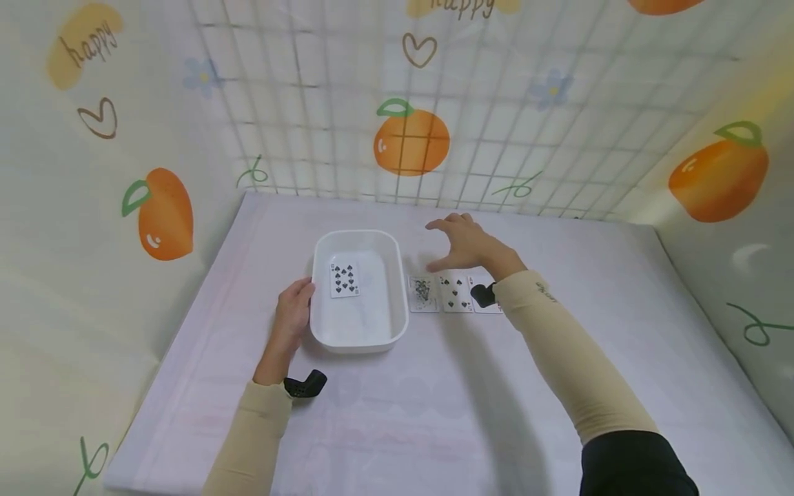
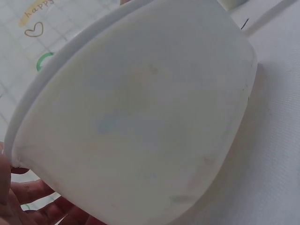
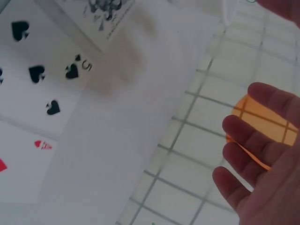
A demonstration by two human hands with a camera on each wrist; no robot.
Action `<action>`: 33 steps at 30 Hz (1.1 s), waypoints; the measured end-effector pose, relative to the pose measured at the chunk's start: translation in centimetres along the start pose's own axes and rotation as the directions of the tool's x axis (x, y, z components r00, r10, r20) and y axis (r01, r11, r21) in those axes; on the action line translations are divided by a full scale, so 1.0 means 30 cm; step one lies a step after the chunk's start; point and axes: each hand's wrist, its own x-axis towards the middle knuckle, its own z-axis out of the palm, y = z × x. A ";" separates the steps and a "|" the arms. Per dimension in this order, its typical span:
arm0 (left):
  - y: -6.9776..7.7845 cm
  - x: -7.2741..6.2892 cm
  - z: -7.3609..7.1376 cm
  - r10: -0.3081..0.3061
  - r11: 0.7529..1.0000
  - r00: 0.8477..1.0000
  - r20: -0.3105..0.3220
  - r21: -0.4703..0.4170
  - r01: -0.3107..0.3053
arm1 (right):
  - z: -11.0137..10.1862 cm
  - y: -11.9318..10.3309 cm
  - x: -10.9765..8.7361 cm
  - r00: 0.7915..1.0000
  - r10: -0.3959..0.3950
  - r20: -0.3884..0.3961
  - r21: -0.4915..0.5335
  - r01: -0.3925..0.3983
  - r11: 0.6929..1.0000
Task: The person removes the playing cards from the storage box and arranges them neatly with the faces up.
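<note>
My left hand (image 1: 293,310) grips the left rim of a white plastic basin (image 1: 356,342), whose outer wall fills the left wrist view. A spade card (image 1: 344,281) lies face up on the basin's floor. My right hand (image 1: 462,242) is held above the table, right of the basin, thumb and fingers spread with nothing between them. Below it, face-up playing cards lie in a row: a joker (image 1: 424,294) nearest the basin, a five of spades (image 3: 37,70), and an ace of hearts (image 3: 21,168). In the head view, the right wrist camera partly covers the ace.
The pale cloth-covered table (image 1: 384,420) reaches back to a white wire grid (image 1: 347,148). Printed curtains with orange fruit enclose the sides. Black wrist cameras (image 1: 306,384) sit on both wrists.
</note>
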 end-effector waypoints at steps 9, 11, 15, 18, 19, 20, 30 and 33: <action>0.002 0.002 -0.003 0.009 1.000 1.000 -0.006 0.006 -0.009 | -0.011 -0.069 0.026 0.998 -0.056 0.013 0.003 0.056 0.998; 0.001 0.005 -0.003 0.010 1.000 1.000 -0.004 0.008 -0.010 | -0.013 -0.082 0.033 0.998 -0.063 0.014 0.004 0.062 0.998; 0.001 0.010 -0.004 0.010 1.000 1.000 -0.005 0.005 -0.010 | -0.011 -0.112 0.052 0.997 -0.075 0.027 0.010 0.075 0.997; 0.002 0.009 -0.005 0.007 1.000 1.000 -0.006 0.005 -0.007 | -0.006 -0.136 0.067 0.996 -0.080 0.039 0.011 0.079 0.997; 0.004 0.008 -0.005 0.008 1.000 1.000 -0.006 0.005 -0.008 | -0.004 -0.145 0.073 0.996 -0.081 0.043 0.013 0.081 0.997; 0.005 0.008 -0.004 0.009 1.000 1.000 -0.007 0.002 -0.009 | -0.002 -0.153 0.080 0.995 -0.084 0.046 0.013 0.084 0.996; 0.001 0.016 -0.005 0.017 1.000 1.000 -0.010 -0.002 -0.017 | 0.025 -0.223 0.144 0.991 -0.113 0.066 -0.006 0.114 0.994; 0.002 0.017 -0.008 0.015 1.000 1.000 -0.014 -0.001 -0.015 | 0.028 -0.248 0.157 0.989 -0.124 0.075 -0.010 0.126 0.992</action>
